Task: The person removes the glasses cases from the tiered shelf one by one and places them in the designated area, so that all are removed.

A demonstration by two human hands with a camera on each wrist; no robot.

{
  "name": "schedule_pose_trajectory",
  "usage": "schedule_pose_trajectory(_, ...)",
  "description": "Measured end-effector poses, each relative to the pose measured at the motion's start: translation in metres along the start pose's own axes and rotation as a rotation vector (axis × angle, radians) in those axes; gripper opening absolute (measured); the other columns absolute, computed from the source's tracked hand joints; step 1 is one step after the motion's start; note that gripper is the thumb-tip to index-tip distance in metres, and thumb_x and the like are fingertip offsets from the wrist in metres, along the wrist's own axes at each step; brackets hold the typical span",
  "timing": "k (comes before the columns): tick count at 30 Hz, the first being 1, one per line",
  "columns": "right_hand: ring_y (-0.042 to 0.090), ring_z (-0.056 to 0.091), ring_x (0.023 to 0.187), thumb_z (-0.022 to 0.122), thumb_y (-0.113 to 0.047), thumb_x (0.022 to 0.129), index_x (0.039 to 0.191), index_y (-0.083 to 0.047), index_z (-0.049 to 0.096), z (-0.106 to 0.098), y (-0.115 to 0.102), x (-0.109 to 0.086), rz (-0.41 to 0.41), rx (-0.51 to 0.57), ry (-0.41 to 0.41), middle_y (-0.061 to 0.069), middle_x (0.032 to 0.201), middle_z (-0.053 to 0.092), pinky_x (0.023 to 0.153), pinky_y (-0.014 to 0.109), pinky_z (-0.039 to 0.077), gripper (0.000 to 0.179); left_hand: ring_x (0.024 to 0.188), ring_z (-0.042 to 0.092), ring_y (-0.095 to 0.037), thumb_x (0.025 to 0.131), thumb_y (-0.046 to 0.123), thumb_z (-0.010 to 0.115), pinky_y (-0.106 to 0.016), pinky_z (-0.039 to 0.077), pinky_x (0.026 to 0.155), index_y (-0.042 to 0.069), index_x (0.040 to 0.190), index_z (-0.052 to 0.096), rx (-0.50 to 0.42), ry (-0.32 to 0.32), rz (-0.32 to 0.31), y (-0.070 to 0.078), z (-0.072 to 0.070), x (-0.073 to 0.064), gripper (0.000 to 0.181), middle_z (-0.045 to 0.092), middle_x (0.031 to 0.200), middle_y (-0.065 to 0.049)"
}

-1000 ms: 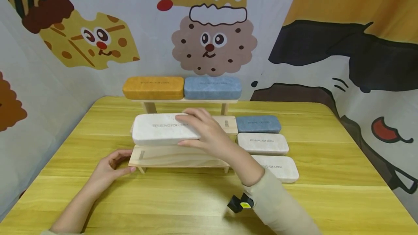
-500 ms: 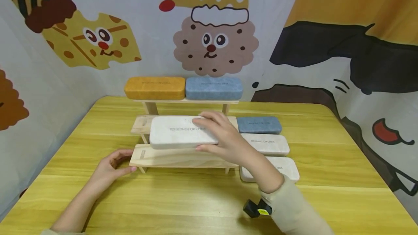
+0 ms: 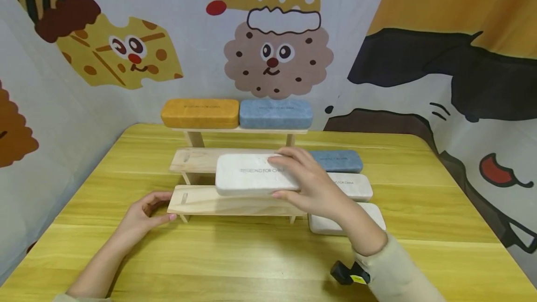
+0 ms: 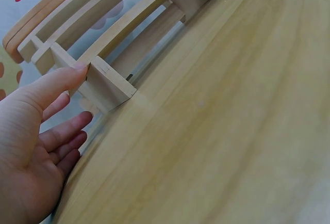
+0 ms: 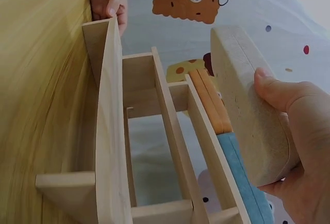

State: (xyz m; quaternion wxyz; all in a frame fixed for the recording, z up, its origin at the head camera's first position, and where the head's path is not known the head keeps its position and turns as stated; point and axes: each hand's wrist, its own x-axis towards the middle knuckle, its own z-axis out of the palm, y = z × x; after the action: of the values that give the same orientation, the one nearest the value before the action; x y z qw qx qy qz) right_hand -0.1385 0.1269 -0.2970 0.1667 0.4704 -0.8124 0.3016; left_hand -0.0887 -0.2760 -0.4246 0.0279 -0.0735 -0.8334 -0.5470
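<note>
Right hand (image 3: 312,183): thumb and fingers clamped on a white case (image 3: 249,176), held clear above a wooden stand (image 3: 235,206). Left hand (image 3: 142,216), left of that grip: thumb and forefinger about the stand's end. Beyond the grip, on top: orange case (image 3: 199,113), light-blue case (image 3: 276,113). Right: dark-blue case (image 3: 340,160), two more white cases (image 3: 369,217). Step, as judged: mid-transfer. Next move seemingly calls for level clearance.
</note>
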Motion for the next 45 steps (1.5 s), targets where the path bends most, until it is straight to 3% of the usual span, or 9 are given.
schedule_pose_trajectory(9, 0.025, 0.040, 0.127, 0.078, -0.031, 0.080, 0.137, -0.009, 0.049, -0.011, 0.002, -0.015, 0.035, -0.021, -0.008, 0.011, 0.138, 0.046, 0.103, 0.046, 0.035, 0.067, 0.106, 0.052, -0.001, 0.082, 0.009, 0.077, -0.014, 0.042, 0.089, -0.004, 0.125, 0.055, 0.002, 0.002, 0.009, 0.000, 0.000, 0.000, 0.050, 0.059, 0.120, -0.009)
schedule_pose_trajectory(15, 0.025, 0.041, 0.125, 0.082, -0.026, 0.076, 0.137, -0.007, 0.050, -0.018, 0.006, -0.023, 0.060, -0.051, -0.015, 0.011, 0.137, 0.046, 0.101, 0.044, 0.036, 0.071, 0.106, 0.052, -0.002, 0.082, 0.009, 0.077, -0.015, 0.043, 0.088, -0.004, 0.125, 0.055, -0.003, 0.000, 0.003, 0.000, 0.000, 0.001, 0.050, 0.059, 0.120, -0.008)
schedule_pose_trajectory(20, 0.026, 0.042, 0.124, 0.085, -0.021, 0.071, 0.138, -0.006, 0.049, -0.024, 0.010, -0.031, 0.066, -0.079, -0.020, 0.011, 0.136, 0.046, 0.097, 0.044, 0.039, 0.078, 0.107, 0.053, -0.003, 0.083, 0.009, 0.076, -0.015, 0.042, 0.088, -0.003, 0.125, 0.055, -0.010, -0.001, 0.009, 0.001, 0.000, 0.001, 0.049, 0.059, 0.120, -0.008)
schedule_pose_trajectory(28, 0.027, 0.043, 0.117, 0.086, -0.015, 0.068, 0.139, -0.001, 0.047, -0.035, 0.018, -0.042, 0.068, -0.098, -0.024, 0.013, 0.133, 0.046, 0.079, 0.037, 0.042, 0.083, 0.107, 0.053, -0.002, 0.083, 0.010, 0.076, -0.015, 0.042, 0.088, -0.003, 0.126, 0.055, -0.018, -0.007, 0.000, 0.002, 0.000, 0.000, 0.050, 0.059, 0.120, -0.008)
schedule_pose_trajectory(38, 0.028, 0.042, 0.114, 0.086, -0.007, 0.066, 0.140, 0.000, 0.045, -0.051, 0.030, -0.059, 0.138, -0.125, -0.056, 0.015, 0.133, 0.043, 0.080, 0.038, 0.044, 0.085, 0.107, 0.053, -0.004, 0.083, 0.011, 0.076, -0.015, 0.041, 0.089, -0.002, 0.126, 0.055, -0.017, -0.012, 0.010, 0.000, 0.000, 0.000, 0.049, 0.059, 0.121, -0.008)
schedule_pose_trajectory(45, 0.023, 0.045, 0.112, 0.086, -0.012, 0.064, 0.136, 0.000, 0.049, -0.061, 0.042, -0.073, 0.172, -0.135, -0.089, 0.013, 0.131, 0.044, 0.079, 0.036, 0.047, 0.081, 0.108, 0.053, -0.004, 0.083, 0.009, 0.076, -0.016, 0.042, 0.089, -0.002, 0.126, 0.055, -0.023, -0.008, 0.017, 0.001, 0.000, 0.000, 0.049, 0.059, 0.121, -0.008)
